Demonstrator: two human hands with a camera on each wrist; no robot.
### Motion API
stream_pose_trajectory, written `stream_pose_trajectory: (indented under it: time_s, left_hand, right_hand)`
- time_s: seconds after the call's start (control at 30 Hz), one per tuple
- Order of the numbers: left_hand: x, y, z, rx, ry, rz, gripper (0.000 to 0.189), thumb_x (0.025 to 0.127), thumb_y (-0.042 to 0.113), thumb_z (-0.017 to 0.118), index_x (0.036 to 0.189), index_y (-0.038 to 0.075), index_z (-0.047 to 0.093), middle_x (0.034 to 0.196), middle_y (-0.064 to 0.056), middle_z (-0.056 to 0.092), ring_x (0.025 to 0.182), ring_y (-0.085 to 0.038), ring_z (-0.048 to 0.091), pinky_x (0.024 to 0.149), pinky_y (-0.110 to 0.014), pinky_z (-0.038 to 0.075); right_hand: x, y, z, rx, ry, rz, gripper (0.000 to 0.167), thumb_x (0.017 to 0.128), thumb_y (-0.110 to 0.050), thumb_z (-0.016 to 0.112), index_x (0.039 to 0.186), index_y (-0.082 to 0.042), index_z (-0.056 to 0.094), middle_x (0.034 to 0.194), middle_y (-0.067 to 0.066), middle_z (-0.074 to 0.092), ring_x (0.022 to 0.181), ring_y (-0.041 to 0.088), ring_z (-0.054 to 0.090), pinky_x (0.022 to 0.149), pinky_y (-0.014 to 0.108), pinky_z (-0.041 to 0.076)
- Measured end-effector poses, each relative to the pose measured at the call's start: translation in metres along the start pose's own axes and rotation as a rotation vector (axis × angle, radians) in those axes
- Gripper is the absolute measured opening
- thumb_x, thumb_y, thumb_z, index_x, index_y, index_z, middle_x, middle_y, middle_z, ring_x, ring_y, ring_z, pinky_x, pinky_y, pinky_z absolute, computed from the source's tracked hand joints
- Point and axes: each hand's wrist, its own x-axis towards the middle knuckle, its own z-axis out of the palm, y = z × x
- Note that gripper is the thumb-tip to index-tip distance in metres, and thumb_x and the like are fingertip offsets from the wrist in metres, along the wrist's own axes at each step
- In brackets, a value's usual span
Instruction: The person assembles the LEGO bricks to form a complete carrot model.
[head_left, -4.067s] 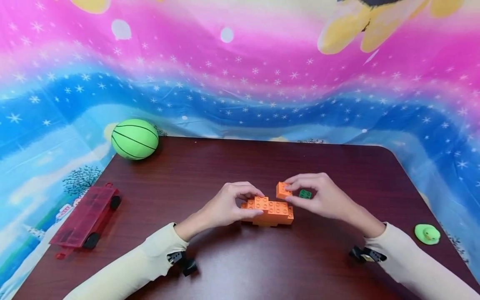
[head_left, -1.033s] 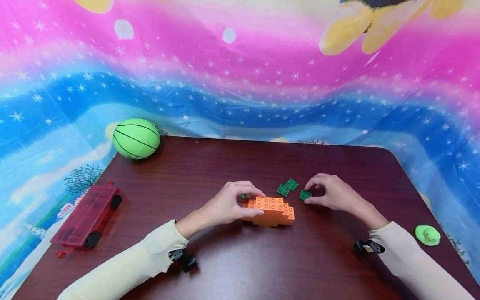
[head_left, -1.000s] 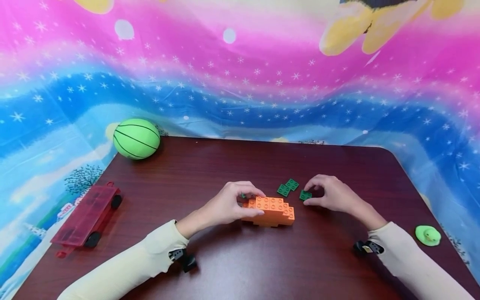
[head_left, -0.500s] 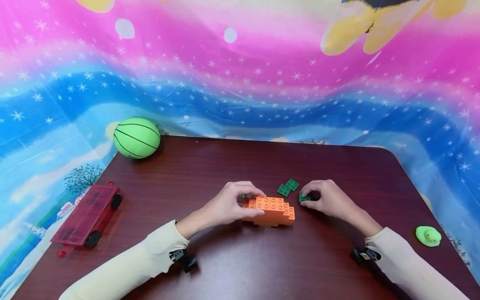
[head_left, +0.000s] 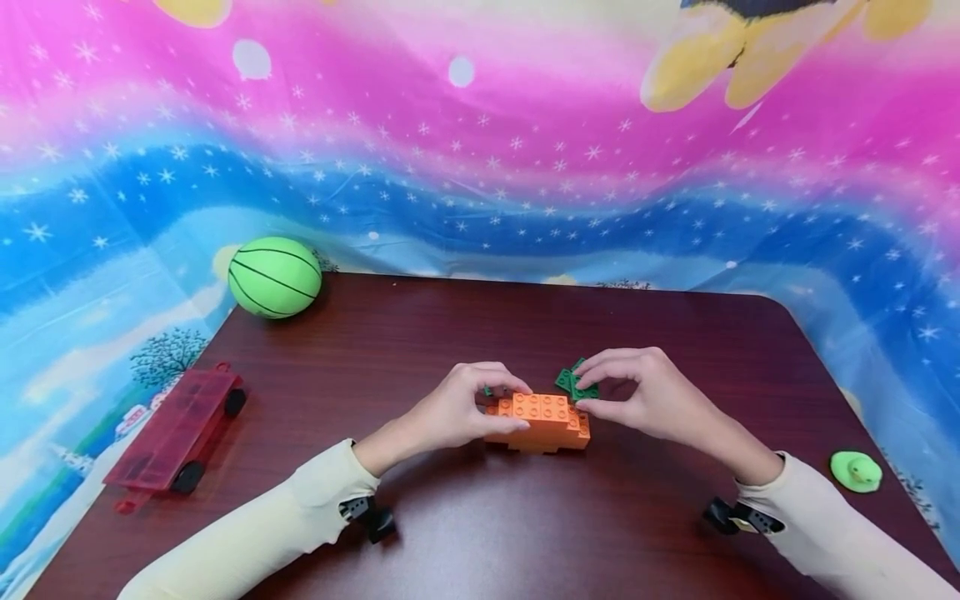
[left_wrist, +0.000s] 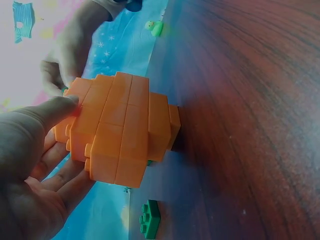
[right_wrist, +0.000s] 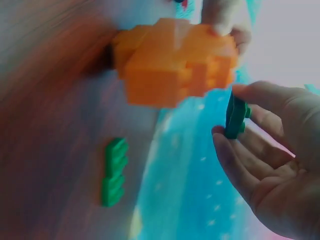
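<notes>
A stepped build of orange building bricks stands on the dark wooden table. My left hand grips its left end, thumb on the near side and fingers round the far side. My right hand pinches a thin green plate brick between thumb and fingertips, raised off the table just beyond the build's right end. Two more green plate bricks lie on the table behind it, partly covered by the held one in the head view. One further green plate brick lies behind the build, mostly hidden by my left hand.
A green ball sits at the table's far left corner. Along the left edge stands a translucent red toy wagon with black wheels. Near the right edge is a small green toy duck. A printed cloth hangs round the table.
An orange brick formerly in my right hand now sits on the build. My right hand then picked up a green plate brick and carried it left and up. My left hand stays put.
</notes>
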Motion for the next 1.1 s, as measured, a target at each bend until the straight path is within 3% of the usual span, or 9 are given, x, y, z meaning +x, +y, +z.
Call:
stream_pose_trajectory:
  time_s: [0.23, 0.53, 0.8, 0.93, 1.1]
  left_hand:
    - [0.000, 0.000, -0.001, -0.002, -0.009, 0.000, 0.029, 0.085, 0.024, 0.086, 0.112, 0.017, 0.077, 0.097, 0.003, 0.072, 0.081, -0.015, 0.059, 0.068, -0.034, 0.057]
    - [0.001, -0.001, -0.003, -0.005, -0.043, -0.011, 0.029, 0.085, 0.022, 0.086, 0.113, 0.015, 0.077, 0.096, 0.001, 0.071, 0.080, -0.018, 0.059, 0.067, -0.023, 0.055]
    - [0.001, 0.000, -0.003, -0.019, -0.043, -0.014, 0.030, 0.085, 0.020, 0.086, 0.113, 0.015, 0.076, 0.096, 0.001, 0.071, 0.079, -0.018, 0.059, 0.067, -0.022, 0.054]
    - [0.001, -0.001, -0.002, -0.025, -0.040, -0.015, 0.030, 0.085, 0.021, 0.086, 0.113, 0.015, 0.076, 0.096, 0.001, 0.071, 0.080, -0.019, 0.059, 0.067, -0.023, 0.055]
    - [0.002, 0.000, -0.003, -0.024, -0.039, -0.016, 0.031, 0.084, 0.021, 0.086, 0.113, 0.015, 0.076, 0.097, 0.001, 0.071, 0.079, -0.017, 0.059, 0.066, -0.023, 0.055]
  right_hand:
    - [0.007, -0.017, -0.005, 0.056, -0.003, -0.110, 0.022, 0.078, -0.010, 0.089, 0.094, -0.023, 0.082, 0.105, -0.004, 0.078, 0.091, 0.009, 0.073, 0.067, 0.016, 0.055]
    - [0.004, -0.017, 0.005, 0.030, -0.068, -0.090, 0.017, 0.079, -0.011, 0.089, 0.088, -0.024, 0.082, 0.104, -0.005, 0.078, 0.096, 0.012, 0.073, 0.072, 0.022, 0.060]
    - [0.006, -0.017, 0.006, 0.021, -0.128, -0.062, 0.013, 0.082, -0.010, 0.086, 0.084, -0.022, 0.080, 0.105, 0.001, 0.079, 0.086, 0.011, 0.074, 0.065, 0.026, 0.060]
    - [0.009, -0.018, 0.004, 0.027, -0.172, -0.069, 0.013, 0.083, -0.011, 0.085, 0.079, -0.020, 0.077, 0.106, 0.003, 0.079, 0.079, 0.008, 0.071, 0.056, 0.022, 0.053]
    - [0.015, -0.021, 0.001, 0.042, -0.252, -0.056, 0.024, 0.086, -0.009, 0.081, 0.071, -0.020, 0.065, 0.106, 0.004, 0.077, 0.076, 0.007, 0.066, 0.052, 0.019, 0.044]
